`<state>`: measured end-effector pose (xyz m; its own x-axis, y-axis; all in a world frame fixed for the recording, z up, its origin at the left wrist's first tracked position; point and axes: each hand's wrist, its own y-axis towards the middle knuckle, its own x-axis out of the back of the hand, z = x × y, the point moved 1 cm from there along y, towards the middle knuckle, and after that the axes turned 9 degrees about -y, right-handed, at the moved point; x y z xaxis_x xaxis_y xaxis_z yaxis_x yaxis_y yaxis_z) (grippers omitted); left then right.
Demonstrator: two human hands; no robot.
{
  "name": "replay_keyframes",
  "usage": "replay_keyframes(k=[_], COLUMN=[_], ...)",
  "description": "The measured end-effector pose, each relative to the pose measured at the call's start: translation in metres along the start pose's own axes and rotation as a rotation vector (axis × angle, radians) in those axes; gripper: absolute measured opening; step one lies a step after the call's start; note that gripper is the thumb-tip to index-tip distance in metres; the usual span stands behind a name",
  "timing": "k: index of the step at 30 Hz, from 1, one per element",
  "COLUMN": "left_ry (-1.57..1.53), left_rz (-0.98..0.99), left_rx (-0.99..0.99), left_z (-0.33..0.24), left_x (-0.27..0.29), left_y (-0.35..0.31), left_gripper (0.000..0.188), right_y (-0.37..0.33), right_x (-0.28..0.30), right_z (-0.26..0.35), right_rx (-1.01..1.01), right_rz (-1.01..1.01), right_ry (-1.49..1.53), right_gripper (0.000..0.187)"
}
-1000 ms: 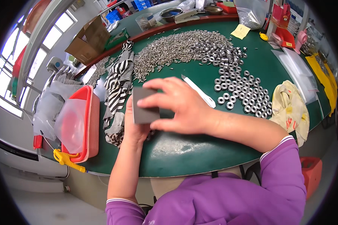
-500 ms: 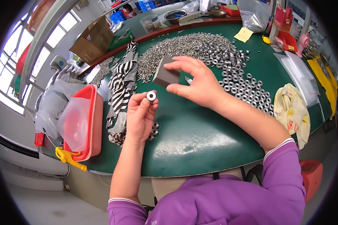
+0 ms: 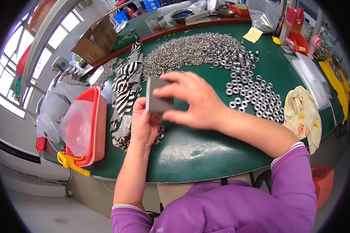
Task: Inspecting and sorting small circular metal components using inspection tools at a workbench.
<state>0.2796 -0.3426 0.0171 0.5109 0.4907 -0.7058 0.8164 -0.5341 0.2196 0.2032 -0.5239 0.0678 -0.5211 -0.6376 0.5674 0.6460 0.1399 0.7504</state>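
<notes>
My right hand (image 3: 198, 101) grips a dark grey rectangular block (image 3: 156, 94), like a sanding block, between thumb and fingers. Right behind it is my left hand (image 3: 144, 126), its fingers closed in a pinch; the small metal ring seen there a moment earlier is now hidden by the block. Beside the left hand a few metal rings (image 3: 160, 134) lie on the green table. Farther right, many flat metal rings (image 3: 260, 97) lie spread out, holes upward. Beyond my hands is a big heap of small metal pins (image 3: 182, 50), with more rings at its right side.
Striped cloth (image 3: 125, 85) lies left of my hands, near a red basket (image 3: 101, 128) and a yellow air gun (image 3: 72, 163). At right are a stained cream cloth (image 3: 301, 114) and clear plastic bags (image 3: 309, 81). A cardboard box (image 3: 93, 42) stands at far left.
My right hand has brought the grey block left and down, over the fingertips of my left hand, covering the ring. My left hand has hardly moved.
</notes>
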Motion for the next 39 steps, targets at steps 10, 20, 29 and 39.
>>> replay_keyframes(k=[10,20,29,39], left_ry=[0.013,0.038,0.165,0.203], left_rz=[-0.133,-0.071,-0.033,-0.002], left_rx=[0.011,0.011,-0.112,-0.102], left_z=[0.006,0.005,-0.004,-0.003], left_x=[-0.01,-0.01,-0.003,-0.004], left_y=[0.002,0.001,0.003,0.002], left_gripper=[0.013,0.013,0.017,0.018], right_y=[-0.006,-0.002,0.003,0.001], right_x=[-0.002,0.0,0.013,0.007], right_z=[0.004,0.0,-0.028,-0.03], right_rx=[0.042,0.086,-0.218,-0.197], right_rz=[0.056,0.005,-0.035,-0.05], right_ry=[0.035,0.042,-0.091,-0.26], right_gripper=[0.05,0.048,0.049,0.048])
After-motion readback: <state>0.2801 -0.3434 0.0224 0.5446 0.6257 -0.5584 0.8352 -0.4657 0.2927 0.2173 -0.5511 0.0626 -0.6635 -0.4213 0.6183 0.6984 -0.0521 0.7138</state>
